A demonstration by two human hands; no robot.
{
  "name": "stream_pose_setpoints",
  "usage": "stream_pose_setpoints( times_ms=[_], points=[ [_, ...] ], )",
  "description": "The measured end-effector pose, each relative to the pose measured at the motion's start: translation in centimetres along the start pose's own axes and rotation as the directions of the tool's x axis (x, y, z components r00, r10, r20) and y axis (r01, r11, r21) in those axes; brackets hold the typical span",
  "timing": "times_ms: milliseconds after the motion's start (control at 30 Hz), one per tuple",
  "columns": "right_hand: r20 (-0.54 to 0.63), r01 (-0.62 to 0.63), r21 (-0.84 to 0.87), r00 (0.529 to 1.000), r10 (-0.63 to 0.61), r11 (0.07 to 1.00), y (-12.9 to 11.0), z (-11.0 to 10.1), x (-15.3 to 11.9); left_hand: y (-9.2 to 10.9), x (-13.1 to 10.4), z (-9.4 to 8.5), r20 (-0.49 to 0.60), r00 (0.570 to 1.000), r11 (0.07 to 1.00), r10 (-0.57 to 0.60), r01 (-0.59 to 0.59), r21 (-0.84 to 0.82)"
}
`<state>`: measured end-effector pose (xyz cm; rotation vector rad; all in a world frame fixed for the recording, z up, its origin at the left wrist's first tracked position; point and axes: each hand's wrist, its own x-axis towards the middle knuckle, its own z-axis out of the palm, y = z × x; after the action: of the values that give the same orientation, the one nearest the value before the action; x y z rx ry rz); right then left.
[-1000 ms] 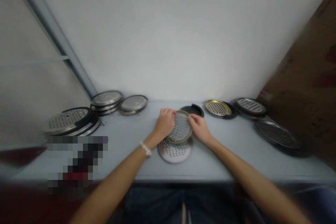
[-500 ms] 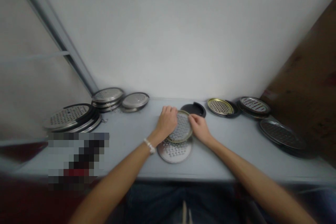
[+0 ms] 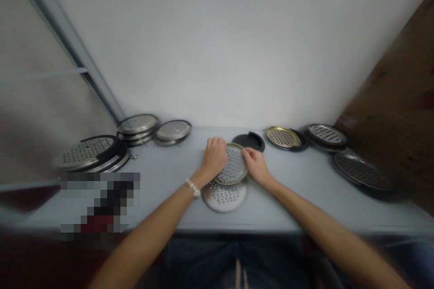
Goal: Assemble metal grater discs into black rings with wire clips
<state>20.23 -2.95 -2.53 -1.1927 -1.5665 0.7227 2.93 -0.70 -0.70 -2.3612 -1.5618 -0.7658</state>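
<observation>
My left hand (image 3: 215, 157) and right hand (image 3: 257, 165) pinch the rimmed disc (image 3: 234, 166); slackening could slip it toward the worktop's front edge (image 3: 251, 229).

A pale grey tabletop (image 3: 162, 180), its near edge straight, carries several round, flat metal pieces. At the far left stands a stack of silver discs (image 3: 137, 130); just right of it lies a lower silver pile (image 3: 174, 131). Nearer, on the left, rests a larger stack of perforated discs (image 3: 93, 153) with black edging. At the near middle a perforated silver disc (image 3: 225, 198) lies flat. Beyond it sits a black round piece (image 3: 248, 142). At the far right are a gold-rimmed disc (image 3: 283, 137), a slotted pile (image 3: 327, 135) and, nearer, a dark pile (image 3: 362, 172).
</observation>
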Motion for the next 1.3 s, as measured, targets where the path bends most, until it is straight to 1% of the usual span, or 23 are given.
stream_pose_setpoints(
  times_ms=[100,200,300,400,467,600,700,800,933,1067,1167,1233,1300],
  points=[
    [-0.001,0.000,-0.001,1.000,0.000,1.000,0.3,0.1,0.0,0.0,0.1,0.0,0.008,1.000,1.000,-0.020,0.020,0.002],
    [-0.004,-0.016,-0.001,1.000,0.016,1.000,0.7,0.1,0.2,0.0,0.2,0.0,-0.006,0.997,0.996,-0.080,0.080,-0.045],
    [0.006,-0.029,0.030,1.000,0.029,0.999,0.8,-0.1,0.6,0.0,0.4,-0.1,-0.034,0.996,0.988,-0.085,0.080,-0.132],
    [0.021,-0.023,0.057,1.000,0.021,0.998,0.6,-0.4,0.9,-0.5,0.6,-0.3,-0.062,0.991,0.953,-0.118,0.095,-0.286],
    [0.038,-0.018,0.069,0.999,0.016,0.997,0.4,-0.6,1.1,-1.0,0.8,-0.5,-0.029,0.989,0.908,-0.143,0.120,-0.402],
    [0.087,-0.022,0.107,0.996,0.012,0.994,0.1,-0.9,1.1,-2.2,1.2,-0.5,0.082,0.993,0.822,-0.082,0.114,-0.559],
    [0.126,-0.011,0.122,0.992,-0.004,0.992,-0.1,-1.1,1.1,-2.6,1.2,-0.3,0.091,0.991,0.773,-0.102,0.137,-0.619],
    [0.152,0.002,0.131,0.988,-0.022,0.991,-0.5,-1.4,1.1,-2.5,1.2,-0.1,0.064,0.988,0.761,-0.139,0.148,-0.632],
    [0.176,0.023,0.128,0.983,-0.045,0.992,-1.0,-1.8,1.0,-2.1,1.0,-0.6,0.036,0.990,0.779,-0.133,0.127,-0.614],
    [0.199,0.038,0.150,0.978,-0.068,0.988,-1.1,-2.0,1.0,-1.5,0.9,-1.5,-0.034,0.992,0.837,-0.122,0.084,-0.540],
    [0.216,0.041,0.147,0.974,-0.072,0.988,-1.0,-2.0,0.9,-1.2,0.9,-1.9,-0.093,0.985,0.863,-0.146,0.080,-0.499],
    [0.223,0.039,0.142,0.972,-0.070,0.989,-0.9,-1.9,0.9,-1.2,0.9,-2.0,-0.096,0.979,0.849,-0.180,0.105,-0.517],
    [0.205,0.038,0.141,0.977,-0.066,0.989,-0.8,-1.8,0.9,-1.4,1.0,-1.8,-0.064,0.973,0.813,-0.221,0.148,-0.564]
  ],
)
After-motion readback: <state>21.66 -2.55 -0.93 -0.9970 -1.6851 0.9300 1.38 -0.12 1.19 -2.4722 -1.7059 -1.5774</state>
